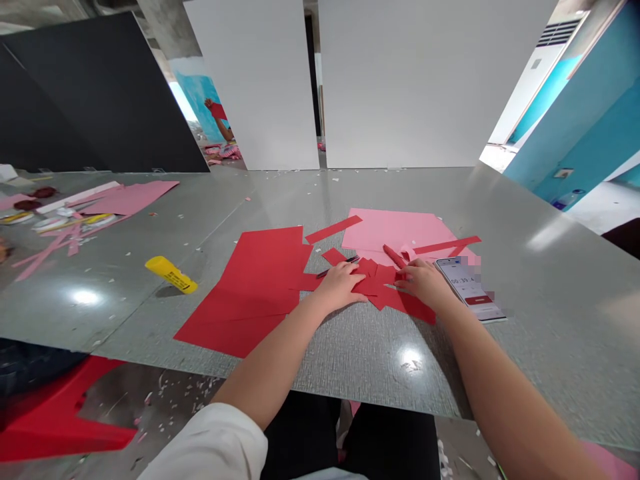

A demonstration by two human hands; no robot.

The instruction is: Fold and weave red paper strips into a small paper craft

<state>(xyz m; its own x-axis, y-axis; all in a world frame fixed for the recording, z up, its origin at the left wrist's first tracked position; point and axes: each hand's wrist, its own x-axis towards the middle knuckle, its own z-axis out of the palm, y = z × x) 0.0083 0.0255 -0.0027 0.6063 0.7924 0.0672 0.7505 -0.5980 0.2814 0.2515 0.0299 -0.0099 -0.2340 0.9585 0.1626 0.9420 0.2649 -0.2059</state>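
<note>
My left hand point(340, 285) lies on a pile of small red paper pieces point(377, 285) on the grey table point(350, 347), fingers curled down onto the paper. My right hand point(423, 280) presses the same pile from the right, fingers bent on a red piece. A dark pen or blade point(339, 265) lies just beyond my left hand. Large red sheets point(255, 287) spread to the left of the pile. A pink sheet point(395, 230) lies behind it, with red strips point(334, 229) on and beside it.
A phone point(470, 288) showing a timer lies right of my right hand. A yellow glue stick point(171, 274) lies at left. Pink paper, strips and tools point(75, 213) lie far left. White boards stand behind; another person's arm point(220, 120) shows beyond them.
</note>
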